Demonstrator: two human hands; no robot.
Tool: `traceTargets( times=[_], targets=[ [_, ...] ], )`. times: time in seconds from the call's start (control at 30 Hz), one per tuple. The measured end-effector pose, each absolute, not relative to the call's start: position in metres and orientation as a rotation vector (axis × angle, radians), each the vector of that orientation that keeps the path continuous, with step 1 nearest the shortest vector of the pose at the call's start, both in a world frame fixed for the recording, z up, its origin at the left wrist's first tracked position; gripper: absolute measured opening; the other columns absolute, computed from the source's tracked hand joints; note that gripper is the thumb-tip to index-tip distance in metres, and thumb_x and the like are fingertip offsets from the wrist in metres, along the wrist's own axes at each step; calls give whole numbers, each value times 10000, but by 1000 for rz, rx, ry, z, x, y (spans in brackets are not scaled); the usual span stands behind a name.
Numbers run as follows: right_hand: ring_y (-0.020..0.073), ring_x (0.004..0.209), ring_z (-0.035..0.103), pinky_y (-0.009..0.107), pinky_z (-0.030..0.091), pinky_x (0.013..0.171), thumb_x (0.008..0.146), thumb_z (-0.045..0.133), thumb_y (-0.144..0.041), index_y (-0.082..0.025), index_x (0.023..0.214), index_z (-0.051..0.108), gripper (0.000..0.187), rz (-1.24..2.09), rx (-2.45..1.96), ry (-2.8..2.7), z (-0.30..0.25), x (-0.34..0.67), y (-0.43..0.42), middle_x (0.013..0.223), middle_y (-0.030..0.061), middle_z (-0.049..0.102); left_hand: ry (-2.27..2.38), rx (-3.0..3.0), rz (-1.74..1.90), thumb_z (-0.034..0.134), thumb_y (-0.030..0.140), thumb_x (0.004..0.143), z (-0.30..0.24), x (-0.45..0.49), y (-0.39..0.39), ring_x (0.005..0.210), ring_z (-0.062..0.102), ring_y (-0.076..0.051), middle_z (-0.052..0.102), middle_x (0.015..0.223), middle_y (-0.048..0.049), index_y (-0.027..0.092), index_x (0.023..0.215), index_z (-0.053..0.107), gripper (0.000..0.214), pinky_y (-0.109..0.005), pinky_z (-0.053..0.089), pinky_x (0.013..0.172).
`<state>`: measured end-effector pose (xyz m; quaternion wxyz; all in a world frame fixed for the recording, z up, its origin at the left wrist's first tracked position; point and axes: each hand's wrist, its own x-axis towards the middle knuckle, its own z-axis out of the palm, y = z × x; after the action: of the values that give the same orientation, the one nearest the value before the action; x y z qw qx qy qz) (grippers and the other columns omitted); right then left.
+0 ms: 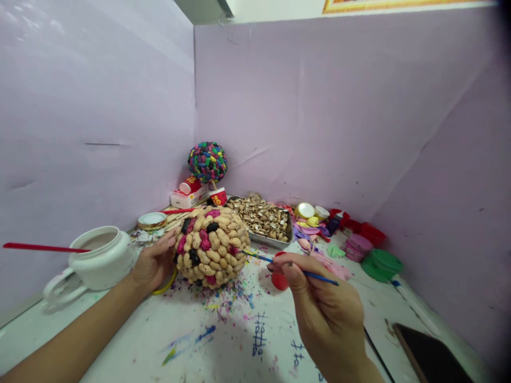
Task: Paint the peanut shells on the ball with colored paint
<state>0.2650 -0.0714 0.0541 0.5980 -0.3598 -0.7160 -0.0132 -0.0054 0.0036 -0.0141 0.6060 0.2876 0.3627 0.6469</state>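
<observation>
A ball covered in peanut shells (219, 252) sits low over the table, most shells plain tan, some painted magenta or black. My left hand (154, 260) holds its left side, the fingertips partly hidden behind it. Pinched in my right hand (323, 303) is a thin blue paintbrush (261, 257). The brush's tip touches the ball's right side beside a magenta shell. A small red cup (280, 281) stands just behind the brush and my right fingers. Part of a yellow ring (165, 284) shows under the ball near my left hand.
A white teapot-like jar (101, 260) with a red stick stands left. Behind the ball are a tray of peanut shells (267, 242) and a multicoloured ball (207, 162). Paint pots, including a green one (381, 265), line the right. A phone (431, 354) lies front right. Walls enclose the table.
</observation>
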Motion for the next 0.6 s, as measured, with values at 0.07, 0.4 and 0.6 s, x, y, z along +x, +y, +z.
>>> traceTargets(
  times=[0.07,0.4,0.6],
  targets=[
    [75,657,714,101,538,620,903,559,-134,-173,843,684,144,-32,-843,-1657,54,265,-70,735,5,752,836,680,1484,726,239,639,-15,-6,4,1212,598,-356,727,1221,-50,256,1252,632,621,-487,529,961],
    [75,620,692,123,529,576,917,541,-144,-174,805,682,183,-33,-869,-1658,56,270,-72,723,1,743,817,694,1477,744,245,624,-13,-6,3,1200,602,-352,739,1190,-50,241,1224,656,606,-477,517,976],
    [75,620,698,110,521,568,897,559,-122,-168,800,676,159,-39,-859,-1672,57,267,-71,700,-1,740,828,709,1471,743,250,629,-15,-8,3,1191,609,-347,748,1161,-39,261,1212,662,588,-477,522,967]
  ],
)
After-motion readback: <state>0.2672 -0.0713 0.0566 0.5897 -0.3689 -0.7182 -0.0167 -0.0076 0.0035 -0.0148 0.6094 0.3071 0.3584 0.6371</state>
